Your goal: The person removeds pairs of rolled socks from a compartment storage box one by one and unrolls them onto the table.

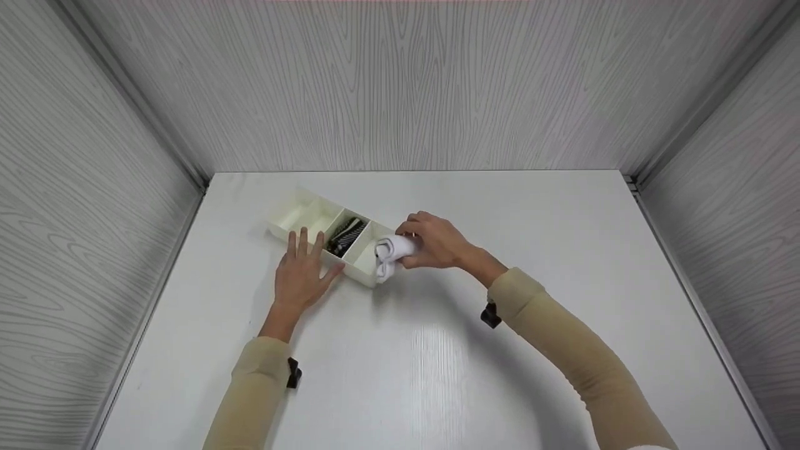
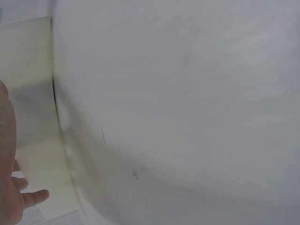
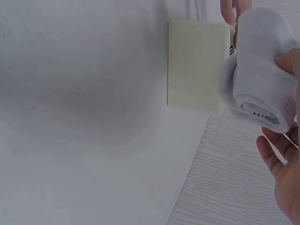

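Observation:
A long cream box (image 1: 361, 273) with several compartments lies at a slant on the table. My right hand (image 1: 434, 240) grips rolled white socks (image 1: 396, 248) just over its right-end compartment. In the right wrist view, the white socks (image 3: 265, 70) show a coiled end with small dark marks inside, and fingers of the right hand (image 3: 286, 173) stand around the roll. A black-and-white striped cloth roll (image 1: 347, 236) sits in the compartment beside that one. My left hand (image 1: 300, 275) rests against the box's near side, fingers straight and spread.
The white table (image 1: 425, 375) is bounded by grey wood-grain panels at the back (image 1: 412, 87), left (image 1: 81, 206) and right (image 1: 731, 169). A small black device (image 1: 491, 315) is fastened at the right cuff, another (image 1: 294, 373) at the left.

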Tool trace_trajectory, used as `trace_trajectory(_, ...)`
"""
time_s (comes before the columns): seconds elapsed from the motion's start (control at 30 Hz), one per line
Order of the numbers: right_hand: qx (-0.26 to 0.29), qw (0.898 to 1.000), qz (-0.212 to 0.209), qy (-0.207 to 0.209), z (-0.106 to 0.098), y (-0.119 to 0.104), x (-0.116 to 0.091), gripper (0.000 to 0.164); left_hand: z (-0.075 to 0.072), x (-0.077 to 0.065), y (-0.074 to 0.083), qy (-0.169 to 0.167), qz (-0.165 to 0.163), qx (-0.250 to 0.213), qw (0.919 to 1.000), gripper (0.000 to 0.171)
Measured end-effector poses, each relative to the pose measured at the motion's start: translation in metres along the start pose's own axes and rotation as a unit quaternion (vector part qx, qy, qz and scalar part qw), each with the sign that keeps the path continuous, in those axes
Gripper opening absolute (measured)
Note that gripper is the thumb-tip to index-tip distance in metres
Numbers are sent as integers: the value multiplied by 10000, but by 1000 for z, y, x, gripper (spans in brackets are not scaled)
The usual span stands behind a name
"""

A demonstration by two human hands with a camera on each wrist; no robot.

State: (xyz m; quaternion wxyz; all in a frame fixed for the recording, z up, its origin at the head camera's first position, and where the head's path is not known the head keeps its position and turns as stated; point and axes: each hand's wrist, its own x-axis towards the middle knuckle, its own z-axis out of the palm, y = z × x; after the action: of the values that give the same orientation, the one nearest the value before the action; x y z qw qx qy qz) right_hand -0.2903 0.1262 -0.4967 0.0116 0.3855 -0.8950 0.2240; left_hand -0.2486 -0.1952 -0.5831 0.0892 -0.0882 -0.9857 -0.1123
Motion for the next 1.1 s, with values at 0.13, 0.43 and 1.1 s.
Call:
trace_trajectory(0.13, 50, 10000, -30, -41, 0, 2, -17, 43, 0, 0, 0, -59, -52, -50, 10000, 87)
trace_trajectory(0.43, 370, 9993, 64, 46, 7, 4, -52, 34, -2, 0, 0, -211, -92, -137, 9996, 86)
trace_trajectory(1.1, 1057, 9889, 721, -759, 31, 5, -102, 30, -11, -10, 20, -47, 138, -222, 9996, 89)
